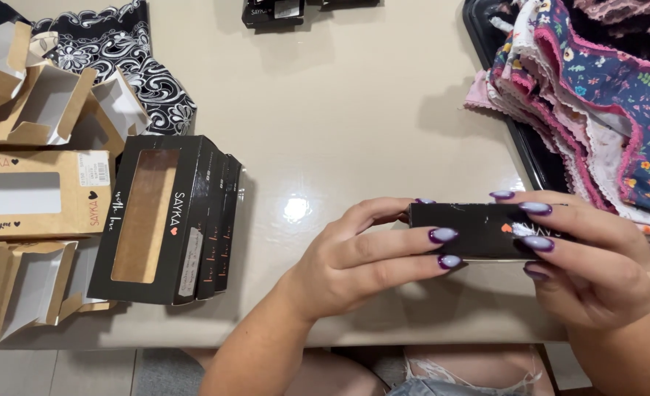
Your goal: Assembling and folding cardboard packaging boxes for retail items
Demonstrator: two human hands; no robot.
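Both my hands hold one small black box (479, 229) just above the beige table (325, 117), near its front edge. My left hand (362, 257) wraps the box's left end with fingers across its front face. My right hand (596, 257) grips the right end, fingertips over the top and front. The box lies on its side, long edge toward me. A stack of black window boxes (167, 216) lies flat to the left, well apart from my hands.
Brown cardboard window boxes (39, 194), some opened, lie at the far left. Black-and-white patterned fabric (120, 51) sits behind them. A black tray (530, 147) at right holds a pile of floral, lace-edged garments (603, 95). A small black object (274, 11) rests at the far edge.
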